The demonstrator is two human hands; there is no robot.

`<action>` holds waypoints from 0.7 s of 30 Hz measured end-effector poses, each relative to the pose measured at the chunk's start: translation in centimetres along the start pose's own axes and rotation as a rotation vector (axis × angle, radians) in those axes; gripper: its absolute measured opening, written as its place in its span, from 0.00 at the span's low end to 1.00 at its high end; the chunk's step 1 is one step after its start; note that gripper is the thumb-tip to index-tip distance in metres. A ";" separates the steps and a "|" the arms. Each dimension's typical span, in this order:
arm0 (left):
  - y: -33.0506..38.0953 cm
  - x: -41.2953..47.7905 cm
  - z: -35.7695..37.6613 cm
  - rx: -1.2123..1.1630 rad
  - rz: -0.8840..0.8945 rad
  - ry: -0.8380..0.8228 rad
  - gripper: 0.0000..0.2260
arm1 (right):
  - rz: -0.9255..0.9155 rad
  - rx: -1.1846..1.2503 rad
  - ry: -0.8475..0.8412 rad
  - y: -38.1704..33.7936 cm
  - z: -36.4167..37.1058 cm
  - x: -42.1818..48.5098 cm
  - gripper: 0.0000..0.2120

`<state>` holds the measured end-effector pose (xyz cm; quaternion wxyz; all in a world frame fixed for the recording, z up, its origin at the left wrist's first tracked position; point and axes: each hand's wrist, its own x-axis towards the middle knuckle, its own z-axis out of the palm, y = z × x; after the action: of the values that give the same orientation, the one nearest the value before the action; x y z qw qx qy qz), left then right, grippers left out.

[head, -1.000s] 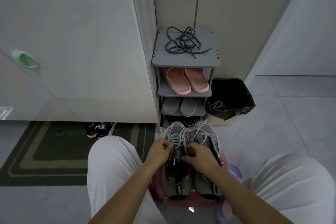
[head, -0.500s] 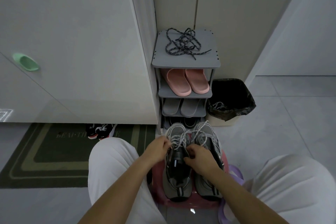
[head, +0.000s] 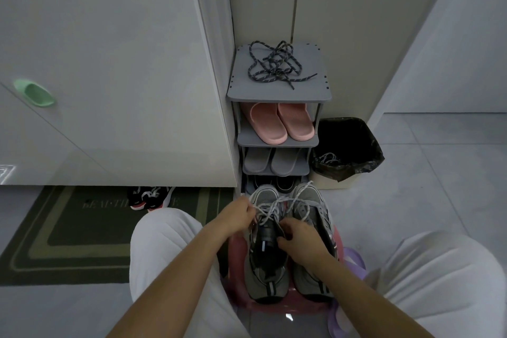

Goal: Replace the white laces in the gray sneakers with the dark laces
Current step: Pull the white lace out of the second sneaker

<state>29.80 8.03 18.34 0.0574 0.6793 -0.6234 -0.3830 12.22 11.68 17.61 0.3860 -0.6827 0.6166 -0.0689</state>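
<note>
Two gray sneakers stand side by side on a pink stool (head: 277, 307) between my knees: the left sneaker (head: 264, 277) and the right sneaker (head: 310, 208). White laces (head: 270, 210) lie loose and tangled over both toes. My left hand (head: 236, 214) pinches a strand of the white lace and holds it out to the left. At the left sneaker's dark tongue, my right hand (head: 300, 240) grips the shoe's opening. The dark laces (head: 277, 66) lie in a loose pile on top of the gray shoe rack (head: 315, 90).
The rack holds pink slippers (head: 282, 123), gray slippers (head: 270, 163) and dark shoes below. A bin with a black bag (head: 354, 153) stands right of it, with a white lace inside. A green doormat (head: 68, 230) with black-red shoes (head: 149, 197) lies left, under a white cabinet.
My left hand has drawn the white lace up and to the left, away from the sneaker. My right hand has slid slightly down onto the tongue.
</note>
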 end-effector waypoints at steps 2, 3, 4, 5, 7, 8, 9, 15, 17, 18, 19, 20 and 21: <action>-0.3 0.0 0.3 -0.058 0.003 -0.024 0.10 | 0.002 0.010 0.001 0.1 -0.1 0.0 0.14; -0.5 -0.2 0.7 -0.099 0.002 -0.019 0.11 | 0.003 0.010 0.003 0.1 -0.1 0.1 0.14; -0.8 -0.4 1.1 -0.151 -0.006 -0.002 0.12 | 0.002 0.009 0.007 0.1 -0.1 0.1 0.14; -1.1 -0.7 1.7 -0.220 -0.024 0.024 0.13 | 0.001 0.008 0.009 0.1 -0.1 0.1 0.13; -1.7 -1.2 2.9 -0.384 -0.079 0.067 0.10 | -0.004 0.007 0.010 0.1 -0.1 0.1 0.13; -1.9 -1.4 3.3 -0.444 -0.098 0.084 0.09 | -0.009 0.008 0.008 0.1 -0.1 0.1 0.13; -1.9 -1.6 3.5 -0.460 -0.095 0.107 0.09 | -0.013 0.009 0.007 0.1 -0.1 0.1 0.13; -1.5 -0.5 0.8 -0.221 -0.102 0.058 0.11 | -0.010 0.007 0.011 0.1 0.0 0.0 0.14; -1.3 -0.2 -0.3 -0.232 -0.107 0.021 0.10 | -0.008 0.008 0.007 0.1 0.0 -0.1 0.14; -1.1 -0.1 -0.5 -0.219 -0.094 0.029 0.10 | -0.008 0.008 0.006 0.1 -0.1 -0.1 0.14; -1.0 -0.1 -0.4 -0.200 -0.081 0.050 0.11 | -0.010 0.007 0.004 0.1 -0.1 -0.1 0.14; -0.9 -0.1 -0.1 -0.189 -0.071 0.079 0.12 | -0.012 0.004 0.004 0.0 -0.2 -0.1 0.15; -0.8 -0.2 0.3 -0.195 -0.065 0.101 0.12 | -0.014 -0.001 0.006 0.0 -0.2 -0.1 0.15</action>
<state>30.28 8.51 17.74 0.1422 0.7087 -0.5572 -0.4088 12.04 11.72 17.79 0.3834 -0.6871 0.6127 -0.0734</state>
